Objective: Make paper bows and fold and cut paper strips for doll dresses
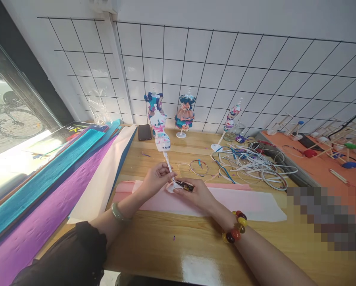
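Observation:
A small mannequin (159, 129) on a white stand, its torso wrapped in white, pink and blue patterned material, tilts over the table in front of me. My left hand (156, 179) has its fingers closed round the thin white pole. Against the round white base (171, 186) my right hand (198, 194) rests, closed on a small dark-handled tool (184, 185). The tool's kind cannot be made out. Under both hands lie sheets of pale pink paper (234, 202).
Dressed mannequins (185, 111) stand at the back, with another (233, 117) leaning right. A phone (145, 132) lies near the wall. Tangled white strips (252, 161) spread at the right, beside an orange board (323, 159). Rolls of coloured paper (76, 194) line the left.

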Available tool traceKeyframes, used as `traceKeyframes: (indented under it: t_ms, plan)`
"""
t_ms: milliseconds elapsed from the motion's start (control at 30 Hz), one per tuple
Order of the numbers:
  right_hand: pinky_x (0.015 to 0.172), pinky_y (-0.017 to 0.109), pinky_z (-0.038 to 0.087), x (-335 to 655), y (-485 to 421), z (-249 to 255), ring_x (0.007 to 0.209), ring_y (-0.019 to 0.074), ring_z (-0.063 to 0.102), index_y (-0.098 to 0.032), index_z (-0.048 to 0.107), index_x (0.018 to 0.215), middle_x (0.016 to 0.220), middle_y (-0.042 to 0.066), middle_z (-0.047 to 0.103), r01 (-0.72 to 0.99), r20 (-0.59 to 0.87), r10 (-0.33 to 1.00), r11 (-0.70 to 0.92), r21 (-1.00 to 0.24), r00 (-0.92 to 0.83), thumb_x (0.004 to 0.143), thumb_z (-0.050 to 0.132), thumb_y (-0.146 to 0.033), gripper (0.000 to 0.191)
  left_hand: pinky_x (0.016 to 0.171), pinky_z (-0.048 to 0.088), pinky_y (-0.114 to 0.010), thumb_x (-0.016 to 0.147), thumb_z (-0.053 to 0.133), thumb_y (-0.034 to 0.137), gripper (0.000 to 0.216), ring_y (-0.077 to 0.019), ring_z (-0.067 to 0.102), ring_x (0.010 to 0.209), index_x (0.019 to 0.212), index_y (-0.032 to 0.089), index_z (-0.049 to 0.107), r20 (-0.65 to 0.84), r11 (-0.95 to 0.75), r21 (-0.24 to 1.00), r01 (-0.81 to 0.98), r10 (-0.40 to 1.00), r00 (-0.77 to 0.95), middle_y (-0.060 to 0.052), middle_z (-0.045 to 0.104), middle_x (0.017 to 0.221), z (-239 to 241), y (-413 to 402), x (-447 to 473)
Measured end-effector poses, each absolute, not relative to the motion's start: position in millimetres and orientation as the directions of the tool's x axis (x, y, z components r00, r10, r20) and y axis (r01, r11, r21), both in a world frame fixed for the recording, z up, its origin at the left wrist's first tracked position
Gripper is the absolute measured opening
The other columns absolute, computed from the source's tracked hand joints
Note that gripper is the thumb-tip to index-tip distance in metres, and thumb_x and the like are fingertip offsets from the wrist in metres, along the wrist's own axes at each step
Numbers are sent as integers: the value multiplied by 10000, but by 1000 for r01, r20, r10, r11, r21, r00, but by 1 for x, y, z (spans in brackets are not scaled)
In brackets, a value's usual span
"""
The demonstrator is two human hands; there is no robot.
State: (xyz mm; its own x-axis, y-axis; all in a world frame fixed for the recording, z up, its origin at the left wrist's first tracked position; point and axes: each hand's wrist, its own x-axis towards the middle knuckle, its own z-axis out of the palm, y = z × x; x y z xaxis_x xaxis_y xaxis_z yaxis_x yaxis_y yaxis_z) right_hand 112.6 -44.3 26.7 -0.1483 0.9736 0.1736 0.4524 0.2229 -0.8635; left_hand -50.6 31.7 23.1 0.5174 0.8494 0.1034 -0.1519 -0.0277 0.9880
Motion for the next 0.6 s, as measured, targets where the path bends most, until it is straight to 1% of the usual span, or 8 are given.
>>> traceKeyframes:
  t_ms: [67,133,200,267,333,400,533,600]
  plan:
    - [769,341,482,111,-45,29,882,232,644,-229,705,1000,1001,48,717,439,165,972,224,-870,-170,780,604,-436,318,605,504,-260,671,713,403,382,-133,614,651,892,153,526,107,-38,989,-141,845,524,-25,645,746,23,32,-52]
    - [729,314,480,110,-47,31,838,216,640,-230,722,945,956,34,724,440,150,972,217,-871,-182,793,591,-429,283,612,506,-276,704,683,423,440,-133,612,623,1011,147,534,113,-47,990,-136,839,533,-34,655,758,23,33,-54]
    - [688,284,469,108,-48,35,790,193,630,-236,729,928,911,16,727,436,138,970,215,-874,-202,803,580,-428,273,648,510,-292,761,616,454,481,-153,627,678,1115,140,529,125,-59,988,-141,848,516,-48,663,778,22,36,-56]
    - [664,263,456,106,-51,38,765,173,615,-243,726,960,887,1,724,413,125,959,225,-882,-255,828,549,-426,286,687,508,-300,813,536,481,487,-176,634,769,1153,133,542,141,-74,985,-157,870,473,-65,666,804,21,39,-59]
    - [651,256,449,105,-53,41,740,160,602,-247,716,1000,877,-5,719,392,117,943,239,-888,-310,849,522,-423,303,705,502,-304,837,492,493,489,-184,631,797,1153,126,561,147,-75,981,-177,887,438,-76,669,814,20,42,-60]
    - [667,261,452,104,-55,41,748,160,601,-251,710,1018,892,-6,716,390,113,932,252,-886,-345,854,517,-416,302,691,494,-296,838,489,495,485,-174,626,750,1127,116,579,139,-62,981,-185,887,440,-75,669,781,19,43,-61]
    - [730,293,470,104,-56,37,827,189,629,-249,714,995,955,12,721,397,110,922,265,-879,-371,841,538,-394,275,567,445,-251,815,525,499,457,-132,570,592,1035,108,610,106,-26,985,-169,868,484,-48,646,668,20,43,-60]
    - [750,313,484,105,-55,34,854,206,641,-235,714,986,984,37,718,396,106,932,248,-884,-346,809,578,-400,278,543,425,-243,801,545,500,442,-119,545,552,1001,112,617,92,-13,987,-161,864,494,-30,628,628,21,43,-60]
